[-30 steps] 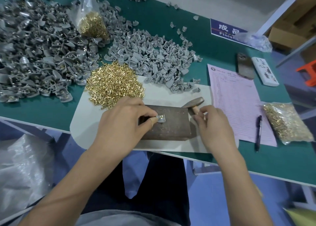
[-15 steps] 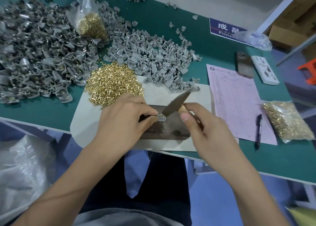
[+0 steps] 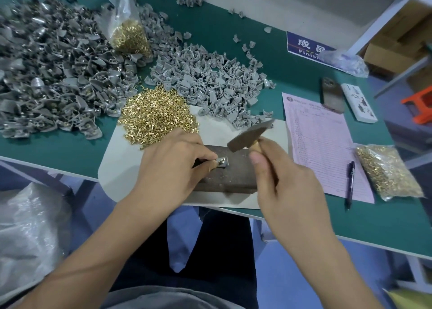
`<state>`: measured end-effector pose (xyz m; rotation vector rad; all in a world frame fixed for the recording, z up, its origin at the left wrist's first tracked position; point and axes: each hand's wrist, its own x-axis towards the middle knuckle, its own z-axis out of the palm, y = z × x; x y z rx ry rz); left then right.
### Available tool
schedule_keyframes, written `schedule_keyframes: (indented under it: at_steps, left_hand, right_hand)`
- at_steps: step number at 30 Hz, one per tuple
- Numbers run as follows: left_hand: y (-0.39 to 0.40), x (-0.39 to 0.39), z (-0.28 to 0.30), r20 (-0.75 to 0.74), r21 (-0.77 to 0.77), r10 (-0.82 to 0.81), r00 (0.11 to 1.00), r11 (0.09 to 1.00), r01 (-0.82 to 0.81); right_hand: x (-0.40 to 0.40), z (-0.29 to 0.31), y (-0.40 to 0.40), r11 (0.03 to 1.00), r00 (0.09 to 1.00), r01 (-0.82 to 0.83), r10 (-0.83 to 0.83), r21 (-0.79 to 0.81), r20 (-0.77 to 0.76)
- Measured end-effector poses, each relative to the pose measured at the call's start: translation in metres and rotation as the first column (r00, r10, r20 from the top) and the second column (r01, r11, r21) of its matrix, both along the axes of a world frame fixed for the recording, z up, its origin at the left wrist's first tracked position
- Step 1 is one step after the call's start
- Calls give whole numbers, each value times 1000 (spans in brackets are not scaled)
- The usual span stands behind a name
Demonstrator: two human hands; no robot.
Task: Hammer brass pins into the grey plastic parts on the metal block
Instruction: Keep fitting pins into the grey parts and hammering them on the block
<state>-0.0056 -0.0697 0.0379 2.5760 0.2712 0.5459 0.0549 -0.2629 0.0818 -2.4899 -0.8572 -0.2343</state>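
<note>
A crinkled clear plastic bag (image 3: 30,226) sags below the table edge at 8 o'clock. On the green table (image 3: 58,149), a broad heap of grey plastic parts (image 3: 53,74), curved and shell-like, fills 10 o'clock, with a clear bag of pins (image 3: 127,31) standing among them. A loose mound of shiny brass pins (image 3: 156,114) lies at 11 o'clock, half on a pale smooth sheet (image 3: 117,168) that overhangs the table's near edge. The left hand (image 3: 170,168) pinches one small grey part (image 3: 222,162), a pin seated in it, between thumb and forefinger on top of the metal block (image 3: 233,177), a dull brown, pitted slab at the centre. A second heap of lighter grey parts (image 3: 205,81) spreads at 12 o'clock. The right hand (image 3: 280,182) grips the wooden handle of a hammer (image 3: 247,135), its dark wedge-shaped head raised just above and to 1 o'clock of the part. Further right lie a pink lined form (image 3: 322,145), a pen (image 3: 350,184), a phone (image 3: 332,95), a white power strip (image 3: 358,102), a blue sign (image 3: 306,46) and a sealed bag of pins (image 3: 388,173). White shelf framing and cardboard boxes (image 3: 397,42) stand at 2 o'clock
</note>
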Motion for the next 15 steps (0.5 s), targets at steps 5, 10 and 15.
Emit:
schedule_keyframes:
  at_steps: [5,10,15]
  left_hand:
    - [0,0,-1,10,-10,-5,1000,1000,5]
    - [-1,-1,-1,2,-13,-4,1000,1000,4]
    - [-1,-1,2,-20,-8,-3,1000,1000,3]
  right_hand:
    - [-8,-9,3,995,995,-47,39,-92,-94]
    - [-6,-5,5,999,999,49,-49,-9,-23]
    - [-4,-5,4,997,992,-22,12,-75,-127]
